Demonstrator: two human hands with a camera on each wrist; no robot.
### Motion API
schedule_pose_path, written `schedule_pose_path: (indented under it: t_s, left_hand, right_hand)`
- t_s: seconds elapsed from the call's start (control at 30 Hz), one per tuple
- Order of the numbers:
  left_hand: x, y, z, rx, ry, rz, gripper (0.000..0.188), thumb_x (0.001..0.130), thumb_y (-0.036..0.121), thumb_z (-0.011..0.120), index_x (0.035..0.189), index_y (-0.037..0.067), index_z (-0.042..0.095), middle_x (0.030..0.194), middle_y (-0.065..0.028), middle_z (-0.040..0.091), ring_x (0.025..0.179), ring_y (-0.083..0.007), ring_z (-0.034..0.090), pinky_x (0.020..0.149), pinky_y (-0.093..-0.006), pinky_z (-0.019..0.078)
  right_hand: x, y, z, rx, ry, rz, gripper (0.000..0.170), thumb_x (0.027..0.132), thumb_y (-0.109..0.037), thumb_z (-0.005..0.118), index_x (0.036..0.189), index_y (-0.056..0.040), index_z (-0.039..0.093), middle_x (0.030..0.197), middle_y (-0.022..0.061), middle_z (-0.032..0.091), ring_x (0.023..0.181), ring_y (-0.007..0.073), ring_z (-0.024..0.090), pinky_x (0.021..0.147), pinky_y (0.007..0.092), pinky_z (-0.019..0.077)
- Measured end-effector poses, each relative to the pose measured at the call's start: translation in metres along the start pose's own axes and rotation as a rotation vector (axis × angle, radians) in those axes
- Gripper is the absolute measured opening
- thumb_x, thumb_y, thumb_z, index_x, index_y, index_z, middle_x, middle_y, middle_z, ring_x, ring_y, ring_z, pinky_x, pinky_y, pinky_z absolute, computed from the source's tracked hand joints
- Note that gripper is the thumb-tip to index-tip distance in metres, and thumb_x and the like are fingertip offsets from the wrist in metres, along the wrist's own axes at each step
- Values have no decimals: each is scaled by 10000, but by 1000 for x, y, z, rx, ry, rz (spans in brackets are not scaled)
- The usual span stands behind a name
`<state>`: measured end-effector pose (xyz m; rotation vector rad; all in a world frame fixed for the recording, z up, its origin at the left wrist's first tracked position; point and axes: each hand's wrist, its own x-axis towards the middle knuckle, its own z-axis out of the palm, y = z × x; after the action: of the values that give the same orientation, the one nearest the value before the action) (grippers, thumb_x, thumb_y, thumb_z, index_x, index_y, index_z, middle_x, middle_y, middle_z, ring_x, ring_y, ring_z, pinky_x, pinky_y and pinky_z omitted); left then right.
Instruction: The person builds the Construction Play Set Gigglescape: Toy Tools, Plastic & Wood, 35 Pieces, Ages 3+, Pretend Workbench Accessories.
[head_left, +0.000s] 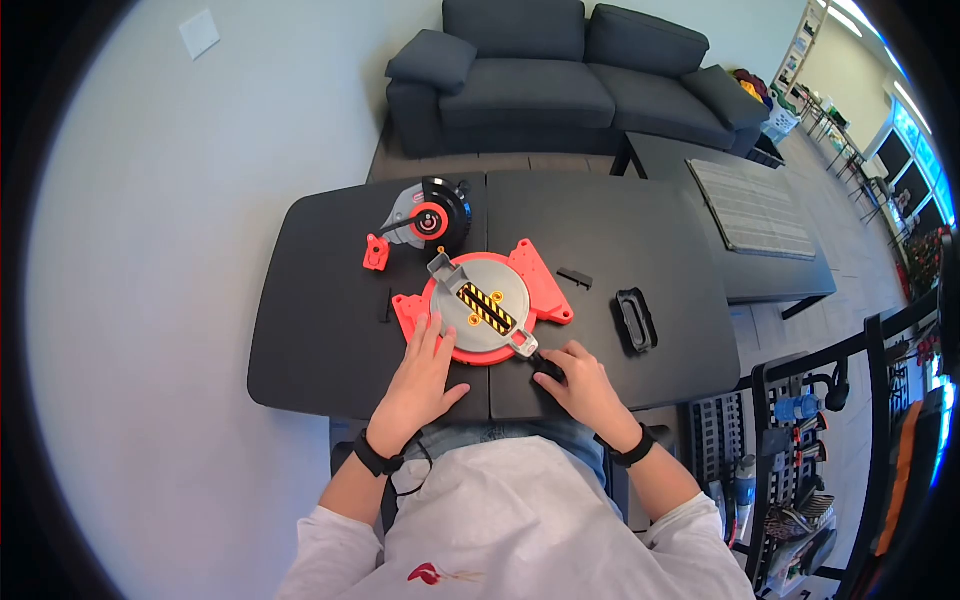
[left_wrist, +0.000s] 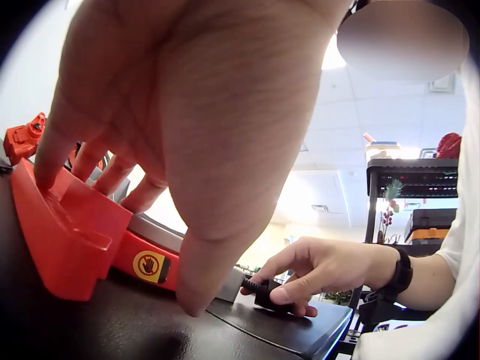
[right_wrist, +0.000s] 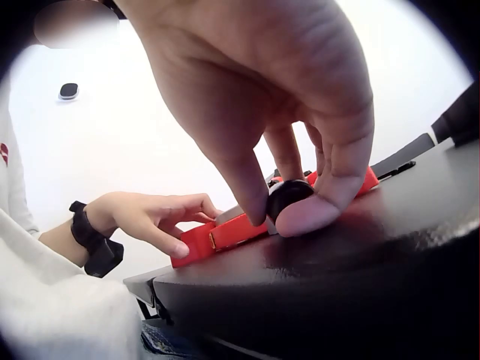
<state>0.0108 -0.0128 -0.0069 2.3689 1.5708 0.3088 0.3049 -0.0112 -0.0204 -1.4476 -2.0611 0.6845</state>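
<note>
The right hand [head_left: 588, 388] grips a black cylindrical handle [right_wrist: 289, 196] jutting diagonally toward it from a round red-and-gray plastic base [head_left: 510, 282] on the black surface [head_left: 640, 240]; the left hand [head_left: 418, 382], fingers extended, rests on the base's near-left side, grasping nothing.

The head camera looks forward and down over the worktop [head_left: 640, 230]; the left wrist camera, low and close by the left grip [left_wrist: 202, 127], faces the right grip [left_wrist: 322, 268]; the right one, close to its own, faces back; all three share the red-and-grey base [head_left: 512, 287]
</note>
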Motion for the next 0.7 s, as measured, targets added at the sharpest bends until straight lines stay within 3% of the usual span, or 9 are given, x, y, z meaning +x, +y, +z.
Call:
schedule_pose_path:
  t_s: [0.3, 0.4, 0.5, 0.6, 0.7]
  left_hand:
    - [0, 0, 0, -1, 8, 3, 912, 862, 264, 904, 1562, -81, 433, 1698, -329, 288, 1618, -493, 249, 1300, -494, 347]
    - [0, -1, 0, 2, 2, 2, 912, 860, 264, 905, 1561, -80, 434, 1695, -330, 291, 1617, -493, 250, 1300, -495, 347]
    - [0, -1, 0, 7, 4, 8, 906, 860, 264, 906, 1555, -81, 439, 1691, -331, 299, 1615, -494, 254, 1298, -495, 348]
    - [-1, -1, 0, 6, 13, 10, 896, 861, 264, 904, 1549, -80, 445, 1690, -328, 304, 1615, -492, 257, 1295, -495, 352]
    - [-2, -3, 3, 2, 18, 10, 886, 865, 265, 902, 1546, -78, 450, 1689, -327, 309, 1614, -492, 261, 1292, -496, 356]
  right_hand:
    - [0, 6, 5, 113, 26, -12, 333, 963, -160, 804, 1253, -23, 716, 1054, 155, 666, 770, 313, 704, 709, 410, 572]
    - [-3, 0, 4, 152, 38, 47, 274, 1019, -177, 737, 1241, -23, 692, 1116, 194, 654, 965, 434, 704, 818, 504, 577]
    - [-5, 3, 7, 136, 74, 33, 250, 1044, -174, 707, 1240, -20, 690, 1128, 196, 646, 962, 430, 701, 821, 505, 574]
    - [-4, 16, 15, 136, 89, -20, 210, 1068, -128, 681, 1239, -5, 697, 1094, 144, 636, 688, 240, 691, 675, 366, 570]
    - [0, 18, 18, 187, 117, -2, 187, 1072, -121, 678, 1216, -1, 678, 1071, 132, 629, 670, 204, 684, 660, 337, 568]
